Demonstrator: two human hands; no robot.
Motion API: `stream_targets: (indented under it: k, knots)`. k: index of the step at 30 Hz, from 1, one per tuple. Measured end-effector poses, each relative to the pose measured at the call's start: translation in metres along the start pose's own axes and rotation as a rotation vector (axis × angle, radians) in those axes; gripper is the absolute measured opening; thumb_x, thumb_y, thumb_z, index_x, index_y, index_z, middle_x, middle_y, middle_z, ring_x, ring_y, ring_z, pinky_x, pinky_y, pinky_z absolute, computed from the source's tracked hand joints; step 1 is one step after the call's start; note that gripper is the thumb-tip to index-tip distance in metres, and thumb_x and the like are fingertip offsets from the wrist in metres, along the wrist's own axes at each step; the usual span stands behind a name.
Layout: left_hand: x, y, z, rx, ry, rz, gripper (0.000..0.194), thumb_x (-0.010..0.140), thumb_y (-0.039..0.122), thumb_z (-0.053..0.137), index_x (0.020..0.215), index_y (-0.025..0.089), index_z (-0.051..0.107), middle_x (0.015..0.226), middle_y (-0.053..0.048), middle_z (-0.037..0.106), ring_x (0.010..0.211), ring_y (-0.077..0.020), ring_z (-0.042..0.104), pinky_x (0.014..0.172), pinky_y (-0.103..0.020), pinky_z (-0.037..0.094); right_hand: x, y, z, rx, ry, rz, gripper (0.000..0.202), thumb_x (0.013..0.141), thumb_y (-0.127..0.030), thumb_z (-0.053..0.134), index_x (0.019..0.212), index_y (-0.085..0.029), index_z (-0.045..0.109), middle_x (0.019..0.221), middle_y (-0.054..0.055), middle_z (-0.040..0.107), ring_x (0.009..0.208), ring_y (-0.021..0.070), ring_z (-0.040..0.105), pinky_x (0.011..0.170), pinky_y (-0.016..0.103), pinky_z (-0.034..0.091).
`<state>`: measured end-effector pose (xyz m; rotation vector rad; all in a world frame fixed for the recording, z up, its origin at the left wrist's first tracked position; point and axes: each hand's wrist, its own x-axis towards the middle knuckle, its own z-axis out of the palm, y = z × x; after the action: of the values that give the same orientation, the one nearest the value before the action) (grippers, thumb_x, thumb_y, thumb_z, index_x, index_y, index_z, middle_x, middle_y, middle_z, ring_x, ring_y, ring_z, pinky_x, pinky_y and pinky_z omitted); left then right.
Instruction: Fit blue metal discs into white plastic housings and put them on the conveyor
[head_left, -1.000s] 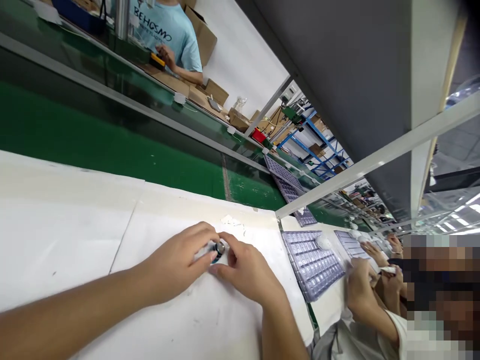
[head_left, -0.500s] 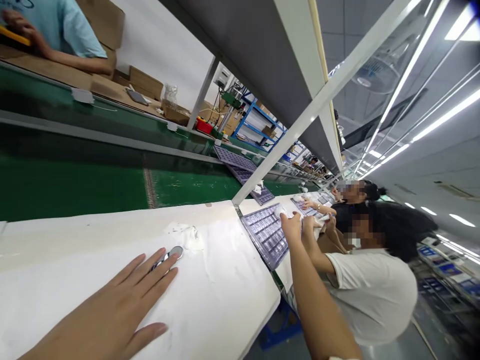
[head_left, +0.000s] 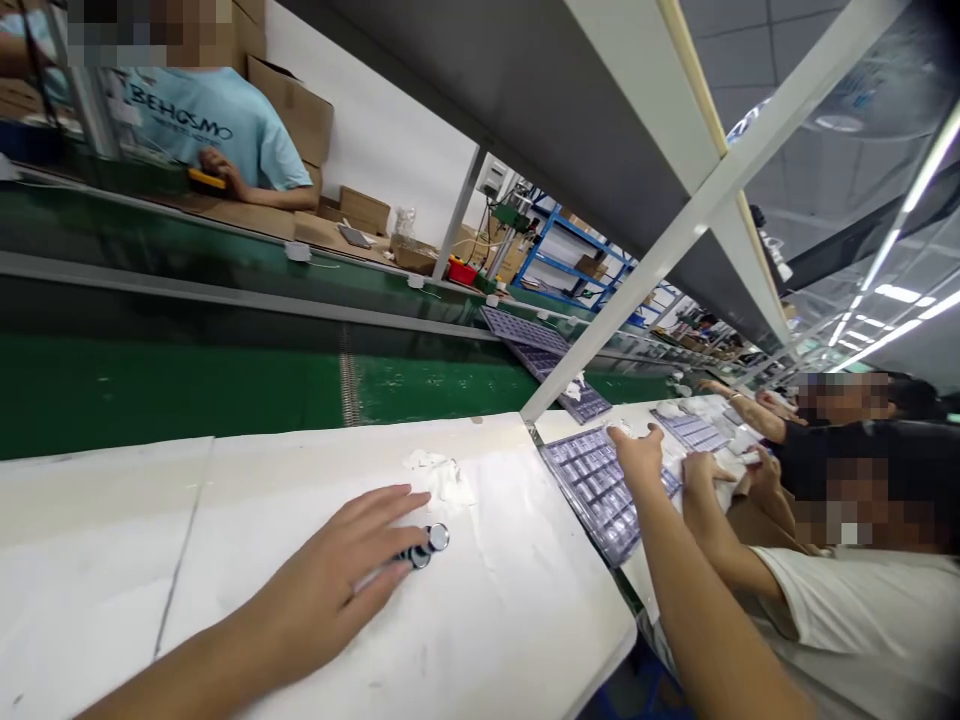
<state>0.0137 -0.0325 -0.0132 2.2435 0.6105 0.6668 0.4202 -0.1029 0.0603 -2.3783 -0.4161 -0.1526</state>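
My left hand (head_left: 345, 570) is low over the white-covered table. Its thumb and forefinger close around small round silver metal pieces (head_left: 431, 545); their shiny flat ends show past the fingertips. My right hand (head_left: 637, 455) reaches out to a clear purple-tinted plastic tray (head_left: 596, 490) divided into rows of small compartments. The fingers of that hand bend down over the tray's far right part. Something white (head_left: 619, 428) shows at them, and what they hold is mostly hidden.
A crumpled white scrap (head_left: 442, 480) lies beyond my left hand. Behind the table runs a green conveyor belt (head_left: 427, 385), with more purple trays (head_left: 532, 345) on it. A slanted white post (head_left: 600, 315) rises at the table's edge. Co-workers' hands (head_left: 705, 470) work close by on the right.
The view has swung left. My left hand, spread flat over the metal pieces before, has its fingers drawn in around them. My right hand stays at the tray.
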Motion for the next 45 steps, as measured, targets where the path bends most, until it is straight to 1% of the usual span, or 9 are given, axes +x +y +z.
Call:
stream_targets:
  k: [4,7,10,13,17,22,30,34,45]
  knots:
    - [0.001,0.006,-0.011,-0.516,0.131,-0.346,0.028,0.094,0.047,0.053,0.095,0.029,0.074,0.096,-0.006,0.074,0.096,-0.0289,0.064,0.087,-0.038,0.051,-0.108,-0.021,0.011,0.262,-0.264,-0.237,0.079,0.087,-0.028,0.067,0.153,-0.021,0.023,0.12,0.01,0.067,0.108,0.0266,0.068,0.091,0.038,0.055]
    - [0.0,0.022,-0.015,-1.142,0.03,-0.557,0.036,0.094,0.051,0.053,0.114,0.026,0.07,0.108,-0.009,0.073,0.092,-0.0283,0.066,0.079,-0.039,0.054,-0.203,-0.041,0.024,0.726,-0.73,-0.569,0.102,0.074,-0.026,0.074,0.155,-0.027,0.012,0.126,0.009,0.063,0.113,0.0264,0.065,0.095,0.038,0.054]
    - [-0.002,0.033,-0.018,-1.565,0.058,-0.64,0.039,0.095,0.05,0.053,0.124,0.026,0.062,0.118,-0.01,0.07,0.093,-0.0267,0.067,0.081,-0.041,0.056,-0.254,-0.052,0.028,0.768,-0.941,-0.592,0.1,0.073,-0.028,0.079,0.152,-0.035,0.019,0.136,0.008,0.056,0.118,0.0264,0.061,0.091,0.036,0.055]
    - [-0.003,0.031,-0.021,-1.583,0.15,-0.655,0.03,0.095,0.049,0.054,0.108,0.025,0.065,0.088,-0.004,0.073,0.068,-0.0193,0.063,0.064,-0.032,0.054,-0.244,-0.044,0.023,0.585,-0.901,-0.653,0.08,0.078,-0.027,0.077,0.145,-0.03,0.035,0.126,0.007,0.062,0.11,0.0246,0.062,0.092,0.037,0.052]
    - [-0.002,0.023,-0.023,-1.475,0.101,-0.64,0.04,0.095,0.057,0.049,0.089,0.021,0.064,0.062,-0.003,0.066,0.052,-0.0142,0.052,0.052,-0.024,0.045,-0.2,-0.025,0.018,0.051,-0.911,-0.881,0.036,0.085,-0.018,0.063,0.12,-0.023,0.059,0.094,0.003,0.066,0.081,0.0205,0.064,0.075,0.034,0.053]
    - [-0.003,0.021,-0.019,-1.399,0.058,-0.657,0.045,0.094,0.061,0.049,0.093,0.018,0.065,0.053,-0.001,0.061,0.048,-0.0109,0.039,0.053,-0.02,0.04,-0.191,-0.018,0.025,-0.138,-0.918,-1.02,0.015,0.091,-0.018,0.056,0.102,-0.023,0.065,0.097,0.004,0.066,0.088,0.0226,0.064,0.077,0.033,0.05]
    - [-0.004,0.017,-0.017,-1.316,0.15,-0.666,0.043,0.091,0.06,0.053,0.094,0.019,0.062,0.057,0.0,0.06,0.047,-0.011,0.04,0.048,-0.021,0.035,-0.189,-0.024,0.045,-0.171,-0.881,-1.092,0.024,0.099,-0.017,0.041,0.093,-0.019,0.063,0.091,0.006,0.068,0.082,0.0211,0.064,0.073,0.031,0.047]
    - [-0.001,0.016,-0.018,-1.296,0.181,-0.672,0.042,0.09,0.06,0.054,0.082,0.02,0.058,0.054,0.001,0.057,0.047,-0.0109,0.04,0.047,-0.021,0.035,-0.186,-0.03,0.038,-0.172,-0.922,-1.12,0.026,0.095,-0.013,0.046,0.115,-0.023,0.06,0.101,0.004,0.069,0.084,0.0194,0.066,0.073,0.028,0.047]
    - [-0.002,0.011,-0.015,-1.275,0.129,-0.659,0.046,0.091,0.062,0.05,0.08,0.019,0.059,0.051,-0.001,0.058,0.045,-0.0103,0.038,0.049,-0.022,0.034,-0.181,-0.034,0.061,-0.239,-0.906,-1.273,0.027,0.099,-0.016,0.046,0.112,-0.024,0.068,0.095,0.005,0.064,0.082,0.0195,0.064,0.071,0.027,0.046]
